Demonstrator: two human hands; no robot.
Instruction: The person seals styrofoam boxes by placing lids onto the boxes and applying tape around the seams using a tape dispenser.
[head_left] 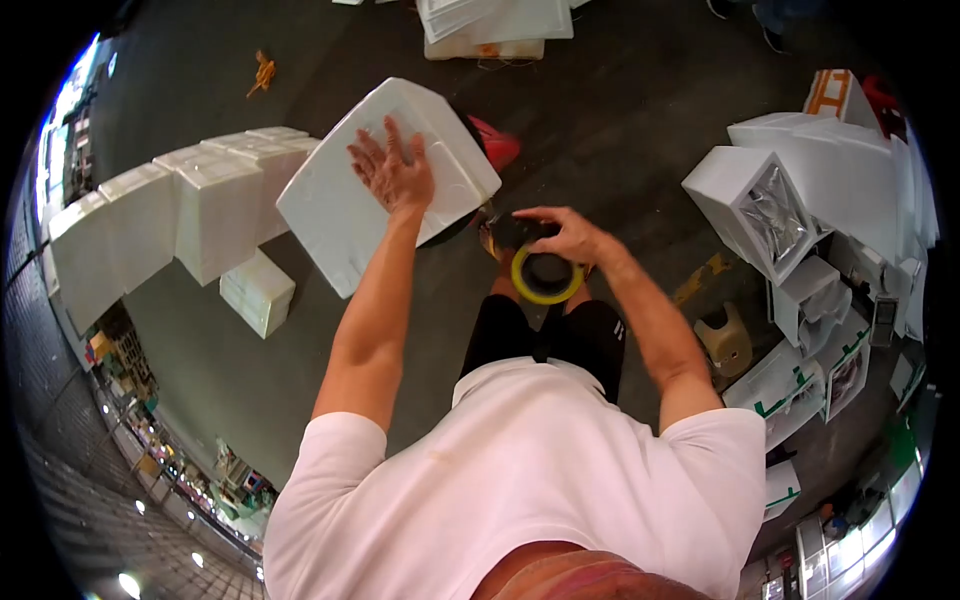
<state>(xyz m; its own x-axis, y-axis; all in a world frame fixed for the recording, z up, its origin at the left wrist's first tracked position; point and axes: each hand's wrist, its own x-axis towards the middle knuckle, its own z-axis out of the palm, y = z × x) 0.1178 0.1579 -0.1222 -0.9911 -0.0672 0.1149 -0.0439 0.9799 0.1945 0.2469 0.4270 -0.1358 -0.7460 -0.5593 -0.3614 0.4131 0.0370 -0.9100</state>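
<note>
A large white foam box [350,215] is tilted in front of me, left of centre. My left hand [393,172] lies on it with the fingers spread. Just right of the box, my right hand [572,240] is closed around a dark tape dispenser [515,232], whose details are blurred. A roll of yellow tape [547,278] hangs below that hand, above my knees. Something red [495,143] shows behind the box's right edge, partly hidden.
To the left stands a row of white foam boxes [215,215], with a smaller box [258,292] before it. On the right are stacked open foam boxes [735,200] and a beige plastic stool [723,340]. More white foam pieces [495,25] lie at the far side; a person's foot [773,40] shows there.
</note>
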